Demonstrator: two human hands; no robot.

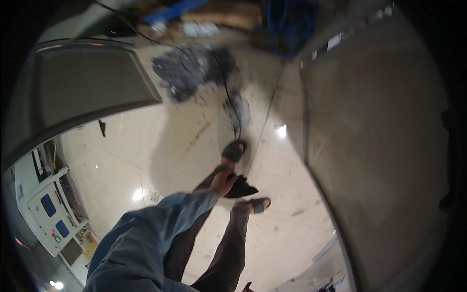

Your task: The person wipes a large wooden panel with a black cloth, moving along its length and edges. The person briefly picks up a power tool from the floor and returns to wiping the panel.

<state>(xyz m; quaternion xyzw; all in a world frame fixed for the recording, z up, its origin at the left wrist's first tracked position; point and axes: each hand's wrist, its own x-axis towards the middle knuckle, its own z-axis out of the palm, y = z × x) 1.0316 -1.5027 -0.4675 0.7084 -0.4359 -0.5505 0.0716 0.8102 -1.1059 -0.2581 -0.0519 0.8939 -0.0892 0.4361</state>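
Note:
My left hand (223,182), at the end of a blue sleeve, is closed on a limp black cloth piece (242,188) with a pointed end. It hangs low in front of my legs, between my two feet in dark sandals (234,151). At the lower edge, a small dark and skin-toned sliver (247,287) shows; it may be part of my right hand, but its fingers cannot be made out.
A large panel-like surface (374,146) stands on the right, a dark framed table (87,82) on the upper left. A white machine with a control panel (53,214) is at left. A black cable (225,80) crosses a grey-stained patch (182,73). A black scrap (102,127) lies on the floor.

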